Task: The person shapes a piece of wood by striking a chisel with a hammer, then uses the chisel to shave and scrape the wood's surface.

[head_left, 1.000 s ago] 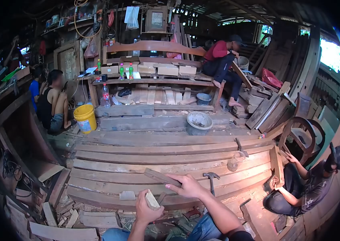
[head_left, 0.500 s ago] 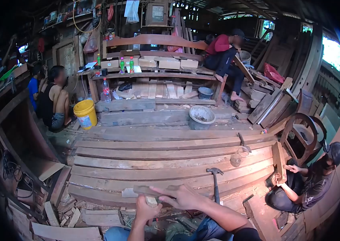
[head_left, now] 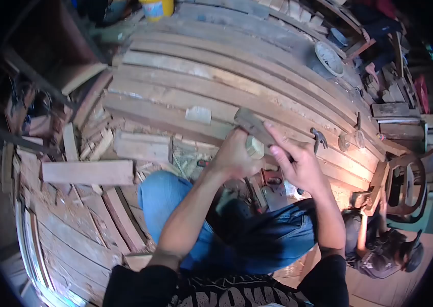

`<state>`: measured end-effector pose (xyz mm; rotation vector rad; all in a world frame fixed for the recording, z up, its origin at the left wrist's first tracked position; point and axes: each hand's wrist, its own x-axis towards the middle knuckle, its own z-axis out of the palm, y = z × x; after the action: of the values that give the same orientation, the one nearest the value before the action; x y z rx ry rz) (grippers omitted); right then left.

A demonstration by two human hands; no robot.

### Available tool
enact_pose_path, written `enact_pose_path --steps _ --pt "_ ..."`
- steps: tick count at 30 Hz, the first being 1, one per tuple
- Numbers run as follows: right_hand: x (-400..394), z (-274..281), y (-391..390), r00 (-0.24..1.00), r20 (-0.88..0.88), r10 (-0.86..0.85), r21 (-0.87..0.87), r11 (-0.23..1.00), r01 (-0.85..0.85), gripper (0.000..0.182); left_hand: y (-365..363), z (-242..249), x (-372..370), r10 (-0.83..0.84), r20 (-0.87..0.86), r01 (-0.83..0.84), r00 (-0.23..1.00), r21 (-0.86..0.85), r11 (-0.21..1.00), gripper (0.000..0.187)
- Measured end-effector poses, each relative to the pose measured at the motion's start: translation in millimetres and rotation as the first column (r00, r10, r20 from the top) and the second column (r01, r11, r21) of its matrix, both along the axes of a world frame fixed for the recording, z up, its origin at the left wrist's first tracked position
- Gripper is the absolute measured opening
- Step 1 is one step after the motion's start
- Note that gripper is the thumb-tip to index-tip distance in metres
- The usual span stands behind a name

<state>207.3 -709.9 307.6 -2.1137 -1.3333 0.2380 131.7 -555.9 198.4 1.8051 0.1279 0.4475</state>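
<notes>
My left hand is wrapped round a piece of wood with a pale, blunt end showing above the fist; the rest of it is hidden in the palm. My right hand grips the near end of a flat grey-brown block, thumb and index finger stretched along it. The block slants up and left, right over the left fist and the pale end. Just beyond my right hand, a claw hammer rests on the long wooden beams.
Another hammer stands by a round clear container at the right. A co-worker sits at lower right, holding a wooden piece. Offcuts lie at left. A grey bucket and yellow bucket stand farther back.
My view has tipped down and turned, so my knees and shirt now show. Both hands appear higher and farther right, with the block now slanting more steeply above the left fist.
</notes>
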Motion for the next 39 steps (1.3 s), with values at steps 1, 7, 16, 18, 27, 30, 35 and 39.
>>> enact_pose_path --steps 1,7,16,18,27,30,35,39 --pt "-2 5 0 0.998 -0.028 -0.056 -0.087 0.995 0.053 0.045 -2 4 -3 0.016 -0.008 -0.016 1.0 -0.033 0.999 0.054" --pt "-5 7 -2 0.991 0.126 -0.037 -0.102 0.994 0.05 0.045 0 28 2 -0.041 -0.024 0.037 0.999 -0.151 0.988 0.058" --pt "-3 3 -4 0.979 0.186 -0.085 -0.107 0.989 0.106 0.046 -13 31 4 -0.134 -0.102 0.115 0.986 -0.174 0.978 0.057" --pt "-4 3 -5 0.98 0.191 -0.064 -0.192 0.976 0.101 0.046 -20 18 3 -0.054 0.03 0.055 0.998 -0.036 0.998 0.051" --pt "-19 10 -19 0.989 0.033 -0.142 -0.236 0.961 0.145 0.045 -10 22 3 -0.112 -0.016 0.108 0.994 -0.158 0.982 0.058" --pt "-25 9 -37 0.993 0.048 -0.109 -0.158 0.981 0.115 0.046 -4 24 1 -0.158 -0.099 0.121 0.982 -0.307 0.944 0.059" --pt "-22 17 -26 0.97 0.156 -0.186 -0.372 0.899 0.232 0.045 -13 31 -4 -0.138 0.133 0.159 0.982 -0.164 0.974 0.058" --pt "-22 3 -36 0.984 0.127 -0.128 -0.077 0.987 0.139 0.046 -14 37 -7 -0.116 0.1 0.131 0.988 -0.163 0.978 0.052"
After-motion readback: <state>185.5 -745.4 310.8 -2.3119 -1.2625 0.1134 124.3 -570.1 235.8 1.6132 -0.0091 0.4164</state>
